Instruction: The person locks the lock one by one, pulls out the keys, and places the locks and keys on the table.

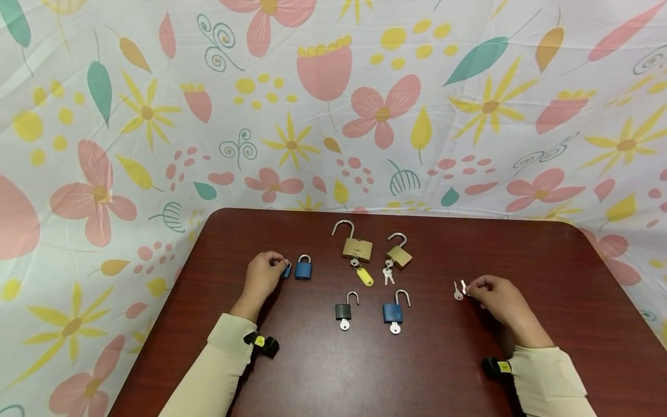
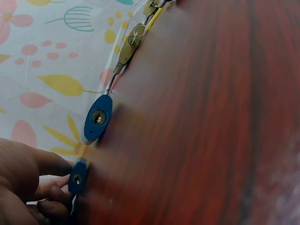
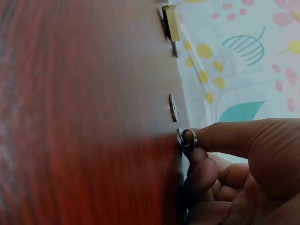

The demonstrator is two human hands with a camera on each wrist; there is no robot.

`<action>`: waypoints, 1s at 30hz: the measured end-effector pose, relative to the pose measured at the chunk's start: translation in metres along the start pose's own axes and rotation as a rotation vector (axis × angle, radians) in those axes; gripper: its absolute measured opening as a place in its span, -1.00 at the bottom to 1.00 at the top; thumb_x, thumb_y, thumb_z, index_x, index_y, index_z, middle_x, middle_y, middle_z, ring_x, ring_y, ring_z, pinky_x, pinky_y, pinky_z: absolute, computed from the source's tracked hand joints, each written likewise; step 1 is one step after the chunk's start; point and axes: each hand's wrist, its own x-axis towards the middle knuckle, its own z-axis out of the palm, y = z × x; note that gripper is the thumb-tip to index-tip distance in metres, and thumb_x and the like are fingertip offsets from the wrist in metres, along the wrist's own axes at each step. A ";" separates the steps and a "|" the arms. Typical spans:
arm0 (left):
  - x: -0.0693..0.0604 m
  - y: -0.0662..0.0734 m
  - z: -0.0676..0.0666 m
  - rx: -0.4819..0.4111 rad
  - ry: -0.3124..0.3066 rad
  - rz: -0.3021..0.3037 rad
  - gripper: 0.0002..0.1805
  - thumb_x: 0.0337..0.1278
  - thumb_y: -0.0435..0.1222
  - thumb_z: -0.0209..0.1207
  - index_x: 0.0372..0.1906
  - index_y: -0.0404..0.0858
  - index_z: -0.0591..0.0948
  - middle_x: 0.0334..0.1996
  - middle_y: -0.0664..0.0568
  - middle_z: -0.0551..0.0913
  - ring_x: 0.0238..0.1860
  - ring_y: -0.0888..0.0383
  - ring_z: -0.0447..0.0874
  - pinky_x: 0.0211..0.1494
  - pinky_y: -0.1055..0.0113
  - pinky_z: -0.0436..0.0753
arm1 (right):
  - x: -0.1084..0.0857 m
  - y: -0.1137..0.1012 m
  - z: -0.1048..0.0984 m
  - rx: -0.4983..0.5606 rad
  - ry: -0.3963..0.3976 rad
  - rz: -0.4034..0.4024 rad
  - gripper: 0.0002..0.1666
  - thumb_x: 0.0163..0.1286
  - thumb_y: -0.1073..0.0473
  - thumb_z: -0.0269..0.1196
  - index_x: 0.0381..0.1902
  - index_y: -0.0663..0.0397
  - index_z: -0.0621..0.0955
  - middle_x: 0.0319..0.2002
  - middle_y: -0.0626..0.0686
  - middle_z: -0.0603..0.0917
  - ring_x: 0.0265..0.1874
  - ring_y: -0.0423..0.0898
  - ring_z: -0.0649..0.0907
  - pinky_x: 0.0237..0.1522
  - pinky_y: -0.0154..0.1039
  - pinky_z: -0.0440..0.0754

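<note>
My left hand pinches a small blue padlock at the left of the table; its keyhole side shows in the left wrist view. Just right of it lies a larger blue padlock, its shackle closed, with a bare keyhole. On the right side, my right hand holds a small key between thumb and fingers. A thin ring hangs at that key in the right wrist view. Another loose key lies beside it on the table, apart from the fingers.
Mid-table lie open padlocks with keys: a large brass one with a yellow tag, a smaller brass one, a black one and a blue one. A flowered cloth hangs behind the dark red table.
</note>
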 end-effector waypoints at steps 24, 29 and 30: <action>-0.030 0.042 0.008 -0.113 -0.222 0.185 -0.92 0.28 -0.23 0.29 -0.24 -0.16 0.67 -0.38 0.05 0.67 -0.41 0.22 0.55 -0.27 0.31 0.55 | -0.003 -0.002 -0.001 -0.002 0.003 0.034 -0.48 0.55 -0.16 0.08 -0.03 0.20 0.64 -0.34 0.05 0.70 -0.42 -0.14 0.61 -0.38 -0.23 0.49; -0.037 0.047 0.017 -0.143 -0.370 0.205 -0.89 0.29 -0.24 0.30 -0.22 -0.19 0.66 -0.43 -0.01 0.68 -0.54 0.19 0.57 -0.42 0.34 0.57 | -0.003 -0.003 -0.002 -0.016 0.019 0.022 -0.44 0.58 -0.20 0.01 -0.01 0.19 0.63 -0.30 0.08 0.69 -0.38 -0.10 0.58 -0.34 -0.22 0.47; -0.039 0.047 0.018 -0.152 -0.404 0.206 -0.88 0.29 -0.23 0.30 -0.21 -0.20 0.65 -0.43 -0.03 0.68 -0.56 0.18 0.56 -0.46 0.33 0.57 | -0.003 -0.003 -0.003 -0.022 0.024 0.019 -0.43 0.59 -0.20 0.00 -0.01 0.18 0.63 -0.28 0.09 0.69 -0.36 -0.08 0.57 -0.33 -0.21 0.46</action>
